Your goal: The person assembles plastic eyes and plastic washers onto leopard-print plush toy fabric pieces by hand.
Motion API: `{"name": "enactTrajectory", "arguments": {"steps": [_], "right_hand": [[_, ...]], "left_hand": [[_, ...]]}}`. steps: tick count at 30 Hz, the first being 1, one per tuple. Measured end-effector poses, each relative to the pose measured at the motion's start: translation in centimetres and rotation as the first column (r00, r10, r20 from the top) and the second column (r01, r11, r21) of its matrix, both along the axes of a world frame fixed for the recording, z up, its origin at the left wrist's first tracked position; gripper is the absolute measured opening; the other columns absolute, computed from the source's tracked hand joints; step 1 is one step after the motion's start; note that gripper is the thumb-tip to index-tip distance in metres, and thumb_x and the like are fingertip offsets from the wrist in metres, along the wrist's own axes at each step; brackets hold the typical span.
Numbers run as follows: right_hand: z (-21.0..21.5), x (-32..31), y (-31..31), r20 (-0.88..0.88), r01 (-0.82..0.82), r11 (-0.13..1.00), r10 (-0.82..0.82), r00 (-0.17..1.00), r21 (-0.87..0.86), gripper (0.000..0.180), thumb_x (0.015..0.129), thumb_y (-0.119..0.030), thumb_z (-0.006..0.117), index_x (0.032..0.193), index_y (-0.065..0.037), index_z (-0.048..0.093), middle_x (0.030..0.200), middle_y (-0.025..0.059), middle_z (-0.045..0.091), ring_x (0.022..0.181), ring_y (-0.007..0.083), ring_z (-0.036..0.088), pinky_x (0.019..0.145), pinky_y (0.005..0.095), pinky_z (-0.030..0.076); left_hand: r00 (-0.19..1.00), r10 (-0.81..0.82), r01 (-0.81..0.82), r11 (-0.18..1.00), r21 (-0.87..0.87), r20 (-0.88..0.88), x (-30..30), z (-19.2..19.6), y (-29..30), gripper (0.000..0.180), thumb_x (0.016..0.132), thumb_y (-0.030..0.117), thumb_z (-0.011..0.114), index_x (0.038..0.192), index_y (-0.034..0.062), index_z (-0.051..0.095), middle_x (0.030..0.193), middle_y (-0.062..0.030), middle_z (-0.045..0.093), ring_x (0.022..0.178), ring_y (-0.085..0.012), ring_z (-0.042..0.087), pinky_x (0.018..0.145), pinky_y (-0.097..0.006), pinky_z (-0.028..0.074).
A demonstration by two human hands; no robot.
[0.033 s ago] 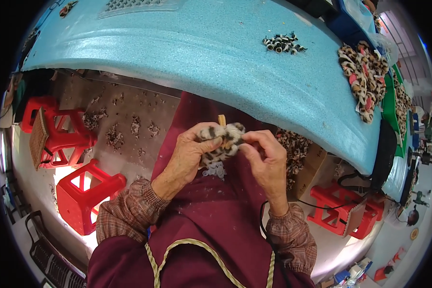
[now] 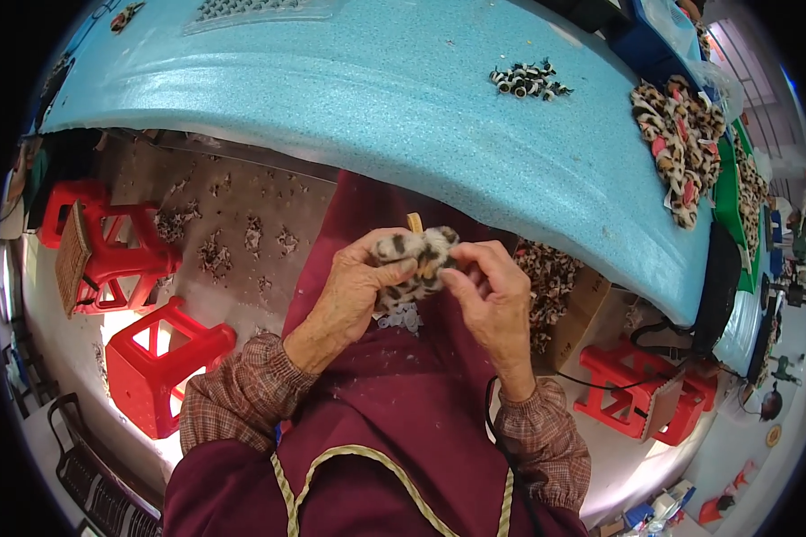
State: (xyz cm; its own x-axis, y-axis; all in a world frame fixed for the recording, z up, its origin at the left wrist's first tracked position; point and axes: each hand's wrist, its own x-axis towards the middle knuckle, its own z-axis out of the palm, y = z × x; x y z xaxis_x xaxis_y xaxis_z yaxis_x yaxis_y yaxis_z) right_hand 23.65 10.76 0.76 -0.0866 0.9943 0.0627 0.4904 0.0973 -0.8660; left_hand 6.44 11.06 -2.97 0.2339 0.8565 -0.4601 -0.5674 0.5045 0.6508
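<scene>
Above my lap, my left hand (image 2: 342, 291) grips a small spotted plush piece (image 2: 401, 245), cream with dark and tan patches, its thumb pressed across the front. A yellow loop or tab (image 2: 414, 222) sticks up from the top of the plush. My right hand (image 2: 494, 294) has thumb and bent forefinger closed at the right side of the plush; whether anything small sits between those fingertips cannot be made out. Just below, small clear plastic pieces (image 2: 405, 319) lie on the dark red apron (image 2: 376, 376).
A blue-covered table (image 2: 367, 98) spans the front. On it lie small black-and-white pieces (image 2: 527, 82) and a heap of spotted plush pieces (image 2: 681, 148). Red stools (image 2: 157, 371) stand on the left, another red stool (image 2: 613, 380) on the right. A cardboard box (image 2: 578, 318) stands under the table.
My right fingers have shifted slightly at the plush's right side, and the plush has turned a little. My left hand keeps its grip.
</scene>
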Motion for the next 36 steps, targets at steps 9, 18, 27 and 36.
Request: {"name": "enactTrajectory", "arguments": {"steps": [9,18,27,36], "right_hand": [[-2.0,0.5,-0.5,-0.571,-0.073,0.948,-0.124,0.812,-0.310,0.015,0.089,-0.017,0.058,0.080,-0.004,0.055,0.069,-0.0060,0.045,0.061,0.0023,0.036,0.054,0.0182,0.029],[-3.5,1.8,-0.4,-0.365,0.049,0.994,-0.082,0.928,-0.098,0.020,0.088,-0.015,0.061,0.103,-0.002,0.060,0.085,-0.0003,0.057,0.076,0.0084,0.052,0.068,0.0221,0.046],[-3.1,0.9,-0.1,-0.562,-0.050,0.924,-0.187,0.805,-0.378,0.024,0.088,-0.014,0.061,0.108,-0.001,0.059,0.085,0.0009,0.060,0.073,0.0046,0.054,0.064,0.0190,0.045],[-4.0,0.1,-1.5,-0.564,0.074,0.924,-0.291,0.773,-0.376,0.015,0.085,-0.009,0.062,0.098,-0.003,0.058,0.084,-0.0021,0.058,0.074,0.0040,0.052,0.064,0.0202,0.045]], "left_hand": [[0.997,0.063,-0.062,0.998,0.020,-0.049,0.8,0.5,-0.2,0.032,0.077,-0.012,0.057,0.105,0.0028,0.060,0.092,-0.0048,0.063,0.081,-0.0122,0.061,0.072,-0.025,0.054],[0.999,-0.042,0.041,0.996,-0.079,-0.017,0.7,0.8,-0.4,0.031,0.078,-0.008,0.060,0.107,0.0015,0.058,0.093,-0.0048,0.064,0.081,-0.0128,0.062,0.071,-0.026,0.053],[0.964,-0.020,0.044,0.995,0.086,-0.266,1.4,0.3,-0.1,0.025,0.079,0.001,0.067,0.102,0.0029,0.058,0.099,-0.0037,0.058,0.091,-0.0117,0.057,0.077,-0.025,0.049],[0.509,0.464,0.326,0.676,0.662,-0.725,2.3,1.1,-1.3,0.026,0.062,0.009,0.073,0.085,0.0051,0.060,0.090,-0.0117,0.055,0.087,-0.0298,0.051,0.077,-0.038,0.042]]}}
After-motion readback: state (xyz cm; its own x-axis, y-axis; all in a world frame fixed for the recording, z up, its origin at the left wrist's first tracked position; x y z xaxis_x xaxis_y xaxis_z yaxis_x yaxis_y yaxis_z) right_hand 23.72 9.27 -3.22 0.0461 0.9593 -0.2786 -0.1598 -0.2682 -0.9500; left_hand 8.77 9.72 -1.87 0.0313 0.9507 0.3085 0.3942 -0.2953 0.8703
